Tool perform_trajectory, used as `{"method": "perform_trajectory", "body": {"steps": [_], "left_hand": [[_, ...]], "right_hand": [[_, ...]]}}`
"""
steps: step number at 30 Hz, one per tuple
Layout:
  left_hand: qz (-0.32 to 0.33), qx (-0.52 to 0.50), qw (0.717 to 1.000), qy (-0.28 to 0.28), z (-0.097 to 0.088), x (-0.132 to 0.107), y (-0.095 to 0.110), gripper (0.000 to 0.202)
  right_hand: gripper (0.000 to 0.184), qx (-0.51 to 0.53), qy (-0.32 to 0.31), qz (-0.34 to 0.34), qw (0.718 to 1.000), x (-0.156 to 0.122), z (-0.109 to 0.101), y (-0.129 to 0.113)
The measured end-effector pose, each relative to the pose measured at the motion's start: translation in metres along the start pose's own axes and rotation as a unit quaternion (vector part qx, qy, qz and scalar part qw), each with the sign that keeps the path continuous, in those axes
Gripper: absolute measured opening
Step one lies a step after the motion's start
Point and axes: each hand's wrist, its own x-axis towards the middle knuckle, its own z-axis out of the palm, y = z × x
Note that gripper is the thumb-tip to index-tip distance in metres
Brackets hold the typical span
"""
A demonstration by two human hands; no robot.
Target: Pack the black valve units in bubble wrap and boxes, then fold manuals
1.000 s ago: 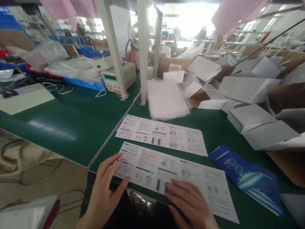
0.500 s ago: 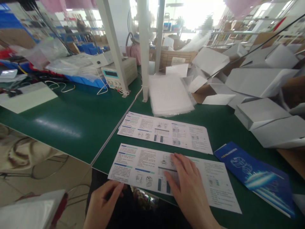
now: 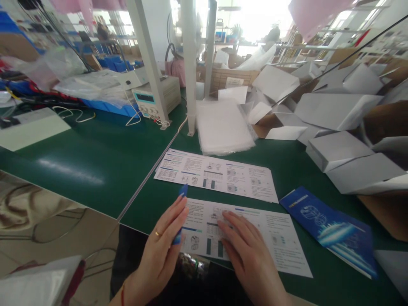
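Your L hand [image 3: 159,250] pinches leaflet [image 3: 280,242] flap up; R hand [image 3: 245,255] flat, pinning it. Risk: skewed crease if it slips.

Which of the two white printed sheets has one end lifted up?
The nearer sheet. The left hand holds its left end up, showing a blue back, while the right hand rests on it. The farther sheet lies flat, untouched.

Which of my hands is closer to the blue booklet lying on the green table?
Right. The right hand lies flat on the near leaflet, just left of the blue booklet. The left hand is farther left, holding up that leaflet's left end.
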Motion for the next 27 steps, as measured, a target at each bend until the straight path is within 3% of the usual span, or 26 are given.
{"method": "perform_trajectory", "body": {"steps": [4, 7, 13, 27], "left_hand": [[0.086, 0.009, 0.990, -0.114, 0.008, 0.019, 0.001, 0.053], [0.120, 0.010, 0.979, -0.161, 0.007, 0.023, -0.004, 0.050], [0.137, 0.049, 0.980, -0.137, 0.003, 0.020, -0.018, 0.027], [0.172, 0.084, 0.971, -0.146, 0.006, 0.019, -0.016, 0.033]], "right_hand": [[0.033, -0.078, 0.013, -0.044, 0.996, -0.007, 0.002, -0.010], [0.034, -0.104, 0.006, -0.047, 0.993, -0.009, 0.002, -0.012], [0.034, -0.100, 0.013, -0.038, 0.994, -0.007, 0.002, -0.011], [0.033, -0.107, 0.033, -0.026, 0.993, -0.007, 0.005, -0.015]]}}
